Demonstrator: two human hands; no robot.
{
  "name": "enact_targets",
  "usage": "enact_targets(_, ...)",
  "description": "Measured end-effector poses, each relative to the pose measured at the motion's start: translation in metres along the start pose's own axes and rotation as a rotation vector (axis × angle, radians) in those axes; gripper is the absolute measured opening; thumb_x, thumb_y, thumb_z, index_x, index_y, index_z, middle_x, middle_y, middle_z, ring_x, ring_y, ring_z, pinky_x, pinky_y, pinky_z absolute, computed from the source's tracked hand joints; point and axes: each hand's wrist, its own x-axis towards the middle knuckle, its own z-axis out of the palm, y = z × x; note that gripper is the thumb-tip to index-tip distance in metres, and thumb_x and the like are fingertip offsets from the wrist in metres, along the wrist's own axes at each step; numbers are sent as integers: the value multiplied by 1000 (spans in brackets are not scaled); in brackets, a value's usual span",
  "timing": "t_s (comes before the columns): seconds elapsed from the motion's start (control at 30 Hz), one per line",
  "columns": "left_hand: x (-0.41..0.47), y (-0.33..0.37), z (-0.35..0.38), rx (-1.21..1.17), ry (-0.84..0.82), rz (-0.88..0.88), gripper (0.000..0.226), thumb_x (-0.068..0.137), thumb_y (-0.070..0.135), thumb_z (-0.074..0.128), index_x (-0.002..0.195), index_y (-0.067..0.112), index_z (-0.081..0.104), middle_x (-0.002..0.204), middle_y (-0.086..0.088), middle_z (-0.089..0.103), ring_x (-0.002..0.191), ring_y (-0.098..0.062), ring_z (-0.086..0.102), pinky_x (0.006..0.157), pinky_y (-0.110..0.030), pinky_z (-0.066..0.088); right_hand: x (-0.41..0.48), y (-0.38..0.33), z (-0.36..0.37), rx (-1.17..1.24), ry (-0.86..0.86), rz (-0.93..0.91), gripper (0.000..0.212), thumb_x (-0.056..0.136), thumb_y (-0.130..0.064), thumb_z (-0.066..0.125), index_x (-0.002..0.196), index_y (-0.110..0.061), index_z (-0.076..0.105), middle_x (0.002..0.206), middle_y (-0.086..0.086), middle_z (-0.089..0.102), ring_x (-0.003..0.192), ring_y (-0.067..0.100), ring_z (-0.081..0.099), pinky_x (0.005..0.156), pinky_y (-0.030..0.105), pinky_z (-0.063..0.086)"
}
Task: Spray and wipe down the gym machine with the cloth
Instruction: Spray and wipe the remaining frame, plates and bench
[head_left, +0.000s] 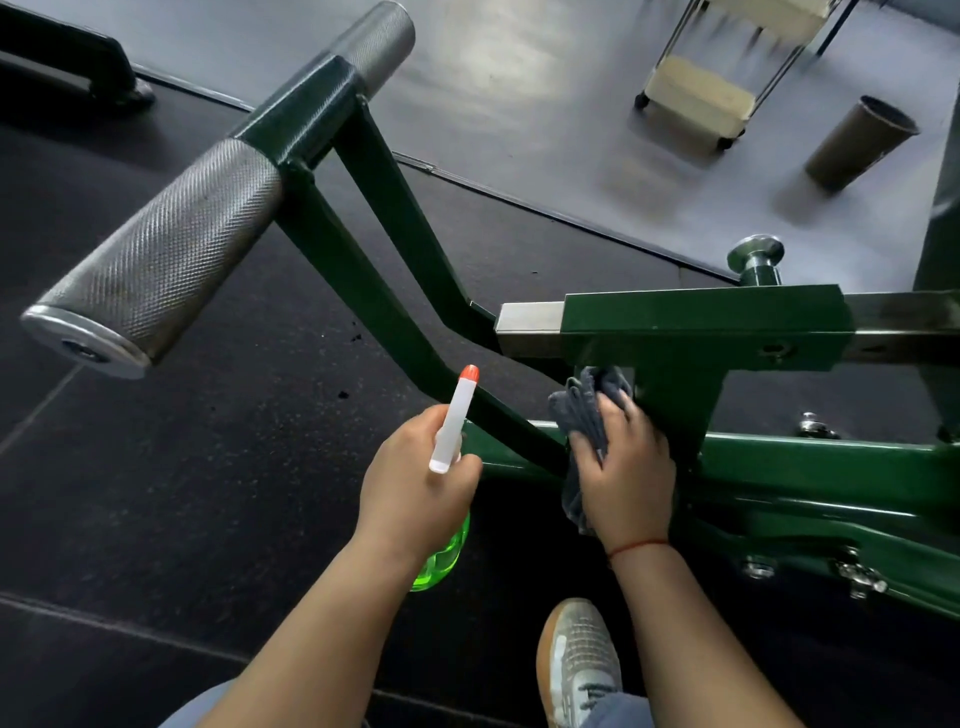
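The gym machine (701, 317), a frame of dark green painted square steel tubing, spreads from far left of the hands to right of them. Up and to the left of the left hand, its angled arm ends in two round, knurled bare-metal handles (166, 254), one on each side of a green crosspiece. The left hand (415, 483) is clenched around the neck of one spray bottle (454, 421), which has a translucent bright green plastic body, a white head and an orange tip pointing up and away. Just to the right, the right hand (623, 478) lies flat with fingers spread, pressing one crumpled, soft grey cloth (582, 410) against a green upright of the frame; the cloth bunches above the fingertips and hangs below the palm. A thin red string bracelet (636, 546) circles that wrist. Above the right hand stands one polished chrome knob (756, 249).
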Motion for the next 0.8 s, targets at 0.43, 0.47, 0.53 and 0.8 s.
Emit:
enact_targets(0.43,-12,7,-7,34,-71,-1,11,86,8,64,96,14,63,73,-5,55,73,-33,56,61,-43,45,-3,-20,-19,-228,-255,40,46,85,-32,59,132,-33,58,133,-2,54,115,31,45,88,39,48)
enact_targets(0.47,-14,9,-10,32,-55,-2,12,85,7,64,95,14,63,72,-3,54,73,-32,56,61,-42,44,-2,-23,-21,-228,-273,53,43,86,-33,58,128,-32,59,131,0,54,115,31,46,88,38,48)
enact_targets(0.53,-18,14,-15,26,-28,-4,15,86,6,64,100,11,64,74,-3,57,74,-31,58,63,-44,47,4,-29,-29,-222,-320,63,36,87,-34,56,121,-28,61,128,3,56,115,34,47,89,38,48)
enact_targets(0.8,-40,40,-33,-104,30,-51,32,85,4,63,110,22,62,94,-5,67,79,-22,62,60,-32,45,23,-63,-52,11,-556,102,21,85,-32,54,99,-19,62,103,11,67,95,34,61,77,34,52)
